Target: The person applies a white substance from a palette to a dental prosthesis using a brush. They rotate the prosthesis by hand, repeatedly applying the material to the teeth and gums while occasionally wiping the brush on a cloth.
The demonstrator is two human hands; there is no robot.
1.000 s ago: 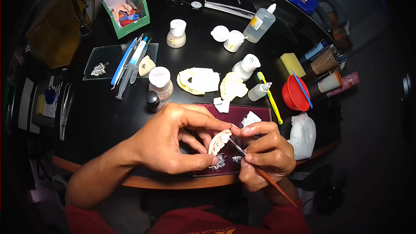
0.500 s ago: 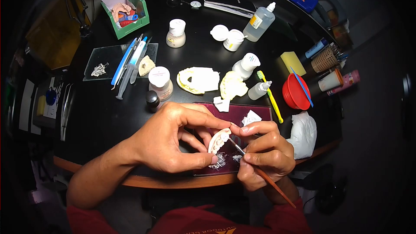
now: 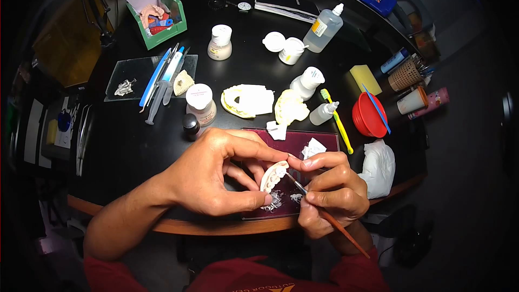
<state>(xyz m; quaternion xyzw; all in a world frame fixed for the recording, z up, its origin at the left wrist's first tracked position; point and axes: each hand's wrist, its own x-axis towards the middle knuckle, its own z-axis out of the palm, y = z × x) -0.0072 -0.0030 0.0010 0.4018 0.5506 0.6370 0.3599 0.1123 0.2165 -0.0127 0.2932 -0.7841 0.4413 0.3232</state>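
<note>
Between its thumb and fingertips, my left hand grips a small curved dental model with a row of teeth. My right hand is closed around a thin brush with a reddish-brown handle, its tip at the white tooth at the model's upper end. The index fingertips of both hands meet just above the model. Beneath the hands lies a dark red glass slab with smears of white paste on it. A folded white tissue rests near my right fingers.
Yellowish plaster models, a powder jar, a dropper bottle and a yellow toothbrush stand or lie beyond the hands. Right are a red bowl and white wadding; left, tools on a glass plate.
</note>
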